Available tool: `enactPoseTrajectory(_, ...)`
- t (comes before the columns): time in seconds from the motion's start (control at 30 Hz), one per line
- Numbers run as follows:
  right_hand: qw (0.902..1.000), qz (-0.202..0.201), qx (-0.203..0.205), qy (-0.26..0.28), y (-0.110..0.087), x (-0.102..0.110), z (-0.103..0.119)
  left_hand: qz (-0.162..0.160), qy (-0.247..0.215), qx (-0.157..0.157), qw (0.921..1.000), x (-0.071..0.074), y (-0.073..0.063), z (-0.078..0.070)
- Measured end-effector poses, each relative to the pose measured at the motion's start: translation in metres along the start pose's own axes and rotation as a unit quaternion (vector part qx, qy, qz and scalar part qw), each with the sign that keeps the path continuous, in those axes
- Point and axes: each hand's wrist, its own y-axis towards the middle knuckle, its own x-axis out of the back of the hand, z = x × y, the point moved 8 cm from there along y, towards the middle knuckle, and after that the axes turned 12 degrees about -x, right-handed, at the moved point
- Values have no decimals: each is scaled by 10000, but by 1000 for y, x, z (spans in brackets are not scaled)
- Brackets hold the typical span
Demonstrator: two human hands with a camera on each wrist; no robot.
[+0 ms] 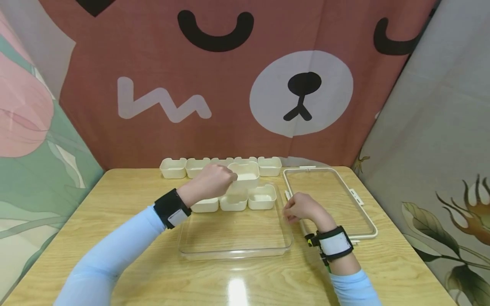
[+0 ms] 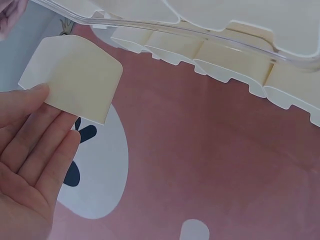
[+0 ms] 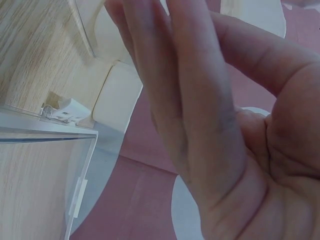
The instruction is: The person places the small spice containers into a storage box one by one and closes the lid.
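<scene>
My left hand [image 1: 210,183] pinches the edge of a small cream bin [image 1: 248,175] and holds it raised over the back part of a clear plastic box [image 1: 235,254]. In the left wrist view the thumb and fingers grip the bin's [image 2: 85,82] rim. Three like bins sit in a row at the back of the box, the right one [image 1: 262,199] in full view and the left one [image 1: 205,206] partly behind my left wrist. My right hand [image 1: 304,208], fingers loosely bent and holding nothing, hovers by the box's right side, next to the lid.
Several more cream bins [image 1: 173,169] line the back of the wooden table [image 1: 130,255], against a curtain with a bear face [image 1: 214,140]. To the right lies a clear lid [image 1: 333,204] with a white rim and clips [image 1: 356,196].
</scene>
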Motion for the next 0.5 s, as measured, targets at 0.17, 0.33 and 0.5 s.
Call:
enactPoseTrajectory(0.17,10000,14,75,-13,1,0,0,-161,-92,-9,9998,6,-13,-5)
enactPoseTrajectory(0.33,10000,27,67,14,-1,-1,0,-254,-160,-17,9995,12,-27,-11)
enactPoseTrajectory(0.5,10000,2,54,21,-1,1,1,-338,-197,-30,9992,19,-38,-15)
